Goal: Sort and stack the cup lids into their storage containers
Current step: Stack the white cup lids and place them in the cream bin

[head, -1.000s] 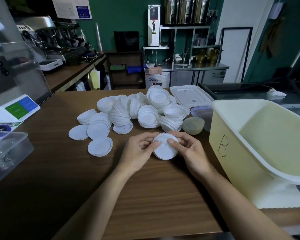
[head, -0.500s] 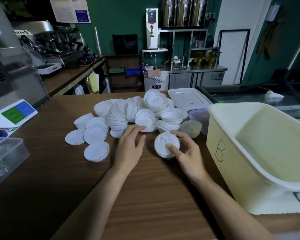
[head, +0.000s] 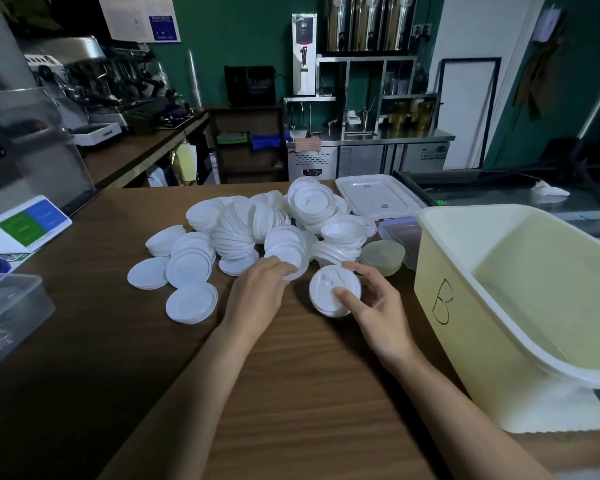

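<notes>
A heap of white cup lids covers the middle of the wooden counter. My right hand holds a small stack of white lids just in front of the heap, thumb on top and fingers round the rim. My left hand reaches into the heap, its fingertips on the near edge of a lid stack; how the fingers lie there is hidden. A pale yellow bin marked "B" stands to the right, its inside bare.
A clear flat container lid and a clear box lie behind the bin. A translucent round tub sits by the heap. A clear container and a green-and-blue sign stand at the left edge.
My left hand let go of the lid stack that both hands held and moved forward into the heap. My right hand keeps the stack, now tilted slightly.
</notes>
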